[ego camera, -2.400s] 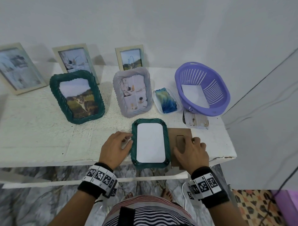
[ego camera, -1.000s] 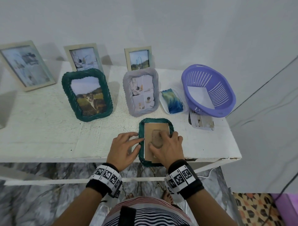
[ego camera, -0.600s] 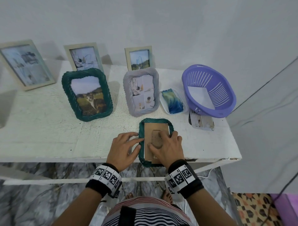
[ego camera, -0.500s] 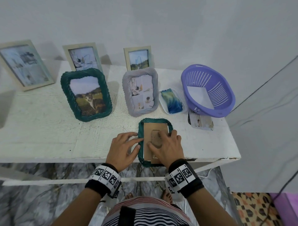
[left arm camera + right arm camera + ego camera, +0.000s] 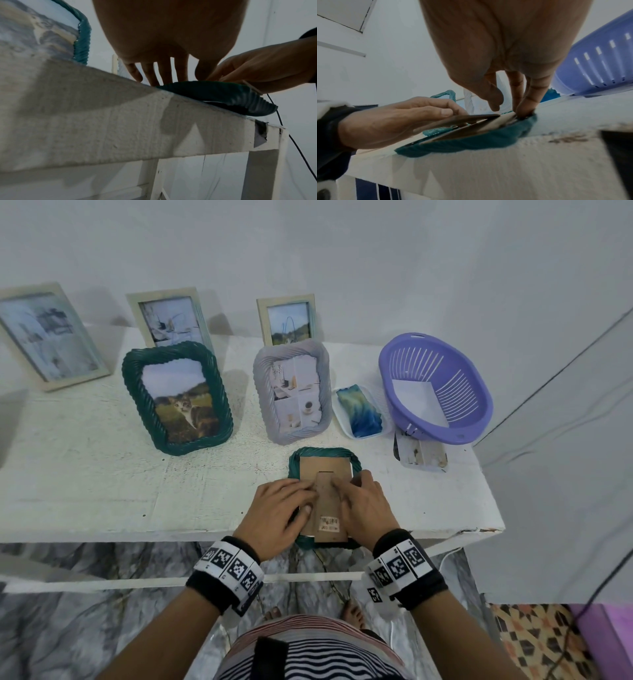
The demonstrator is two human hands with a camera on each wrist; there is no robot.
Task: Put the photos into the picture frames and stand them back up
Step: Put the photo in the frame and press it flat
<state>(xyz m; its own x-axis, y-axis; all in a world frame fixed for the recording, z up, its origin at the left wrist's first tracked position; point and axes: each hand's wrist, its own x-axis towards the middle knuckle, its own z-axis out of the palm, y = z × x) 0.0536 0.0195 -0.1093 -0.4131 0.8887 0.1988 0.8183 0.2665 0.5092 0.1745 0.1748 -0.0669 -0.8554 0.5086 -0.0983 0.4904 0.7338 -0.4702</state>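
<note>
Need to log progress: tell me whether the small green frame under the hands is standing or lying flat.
Lying flat, face down: the small green frame shows its cardboard backing upward on the table.

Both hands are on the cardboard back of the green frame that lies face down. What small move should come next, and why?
Probably press the brown cardboard backing flat into the small green woven frame: in the right wrist view its near edge sits raised above the rim. The left hand and right hand already rest on it, fingers straight.
</note>
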